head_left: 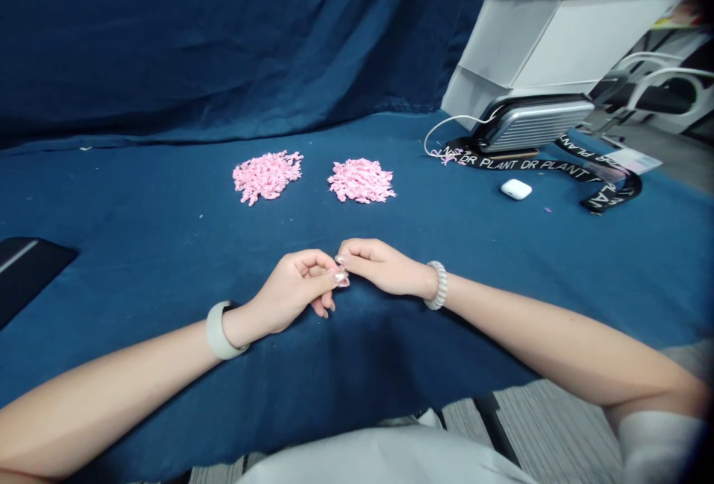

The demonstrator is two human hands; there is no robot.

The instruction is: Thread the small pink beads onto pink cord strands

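My left hand (298, 282), with a pale band on the wrist, is closed in a pinch of thumb and index finger. Its fingertips meet those of my right hand (384, 267), which is also pinched and wears a coiled pale bracelet. A small pinkish bit seems to show at the fingertips, but nails and fingers hide what it is. Beyond the hands lie two heaps of small pink twisted pieces: a left heap (266, 176) and a right heap (361, 181). Neither hand touches the heaps.
A blue cloth (167, 209) covers the table. On the right are a silver ridged case (538, 123) with a white cable, a black lettered lanyard (513, 164) and a white earbud case (516, 189). A dark flat object (27, 268) lies at the left edge.
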